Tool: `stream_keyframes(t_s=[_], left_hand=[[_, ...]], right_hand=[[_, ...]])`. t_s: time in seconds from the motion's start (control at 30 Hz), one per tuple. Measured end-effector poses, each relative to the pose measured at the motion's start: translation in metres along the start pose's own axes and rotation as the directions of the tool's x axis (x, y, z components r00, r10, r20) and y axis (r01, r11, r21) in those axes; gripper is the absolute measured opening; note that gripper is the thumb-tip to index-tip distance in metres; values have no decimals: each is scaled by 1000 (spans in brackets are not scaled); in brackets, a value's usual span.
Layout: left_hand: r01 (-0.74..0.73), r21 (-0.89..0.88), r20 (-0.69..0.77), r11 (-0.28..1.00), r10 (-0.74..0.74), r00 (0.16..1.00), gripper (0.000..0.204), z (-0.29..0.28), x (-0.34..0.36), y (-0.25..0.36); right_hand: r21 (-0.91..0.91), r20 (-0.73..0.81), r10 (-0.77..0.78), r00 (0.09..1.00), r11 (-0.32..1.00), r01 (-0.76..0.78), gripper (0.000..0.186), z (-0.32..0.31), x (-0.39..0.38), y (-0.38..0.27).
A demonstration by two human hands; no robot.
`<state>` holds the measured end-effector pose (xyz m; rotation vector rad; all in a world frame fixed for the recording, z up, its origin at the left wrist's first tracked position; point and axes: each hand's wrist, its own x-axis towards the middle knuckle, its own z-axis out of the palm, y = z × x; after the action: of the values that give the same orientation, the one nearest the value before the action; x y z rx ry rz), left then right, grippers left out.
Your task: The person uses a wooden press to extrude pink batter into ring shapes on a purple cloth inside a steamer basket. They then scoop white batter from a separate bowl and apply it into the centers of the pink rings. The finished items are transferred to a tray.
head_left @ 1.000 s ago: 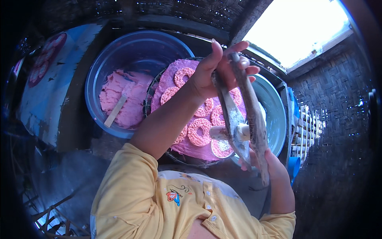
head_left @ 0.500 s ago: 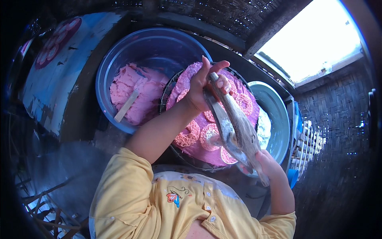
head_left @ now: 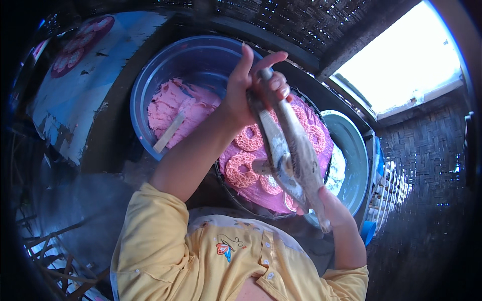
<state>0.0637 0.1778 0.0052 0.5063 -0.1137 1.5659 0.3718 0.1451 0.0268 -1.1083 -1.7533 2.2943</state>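
Observation:
A long wooden press [head_left: 304,155] with two hinged arms slants over a round tray spread with a purple-pink cloth [head_left: 258,197]. My left hand [head_left: 246,93] is closed round its far end, thumb and index finger sticking out. At the near right end, my right hand [head_left: 335,209] grips the other end of the press. Beneath it, several lacy pink dough rings [head_left: 242,169] lie on the cloth; a paler ring [head_left: 271,184] is partly hidden by the press. A short stub juts from the press's left side above the rings.
On the left, a blue basin [head_left: 143,125] holds pink dough [head_left: 173,108] with a flat wooden stick [head_left: 168,132] in it. A grey-green basin [head_left: 355,175] with white dough [head_left: 337,168] stands right. Woven walls and a bright window opening [head_left: 401,60] surround the corner.
Both hands and the press have shifted a little left over the tray, and the left hand sits higher. The view has also shifted slightly. Both hands keep their grip.

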Motion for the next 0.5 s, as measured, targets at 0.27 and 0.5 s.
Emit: stream_keyframes(t_s=[0.27, 0.5], left_hand=[[-84, 31, -135, 996, 87, 987, 63, -21, -33, 22], [-110, -8, -61, 994, 110, 992, 62, -32, -42, 17]], right_hand=[[-55, 37, 63, 997, 997, -61, 55, 9, 25, -8], [-253, -26, 99, 995, 962, -102, 58, 13, 24, -22]])
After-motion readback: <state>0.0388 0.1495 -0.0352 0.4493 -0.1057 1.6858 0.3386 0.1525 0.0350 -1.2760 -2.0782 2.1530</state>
